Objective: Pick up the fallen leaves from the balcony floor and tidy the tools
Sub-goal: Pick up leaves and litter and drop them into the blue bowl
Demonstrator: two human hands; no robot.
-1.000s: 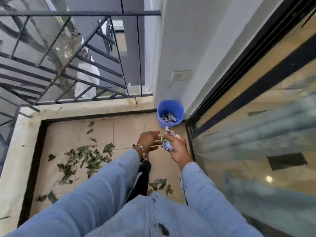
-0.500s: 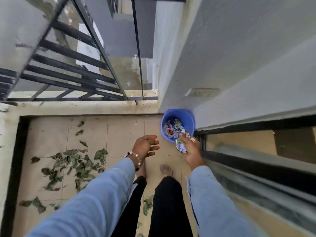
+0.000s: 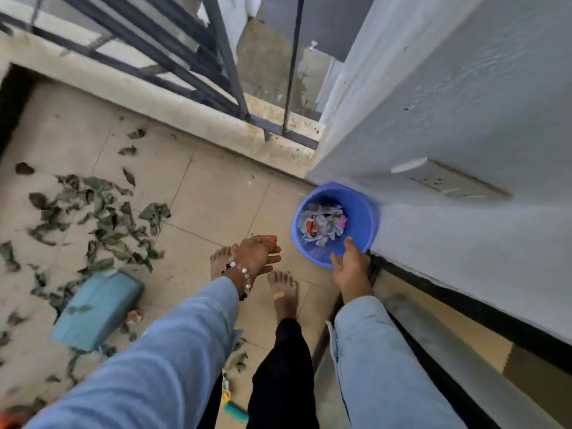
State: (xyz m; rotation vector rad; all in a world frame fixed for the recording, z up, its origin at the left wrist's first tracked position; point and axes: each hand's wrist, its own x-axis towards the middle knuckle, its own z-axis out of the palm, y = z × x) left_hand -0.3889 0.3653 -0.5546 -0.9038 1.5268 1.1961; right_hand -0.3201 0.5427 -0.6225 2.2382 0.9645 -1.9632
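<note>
While both hands' grips hang apart, empty, one blue bucket (image 3: 356, 243) holds scraps.

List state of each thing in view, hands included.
blue bucket: upright in the wall corner, partly filled with paper scraps
right hand: open, empty, over the bucket's near rim
left hand: open, empty, no grip on anything
leaves: scattered on the floor tiles, not picked up
teal dustpan: lying on the floor among the leaves
wall socket: nothing plugged in
</note>
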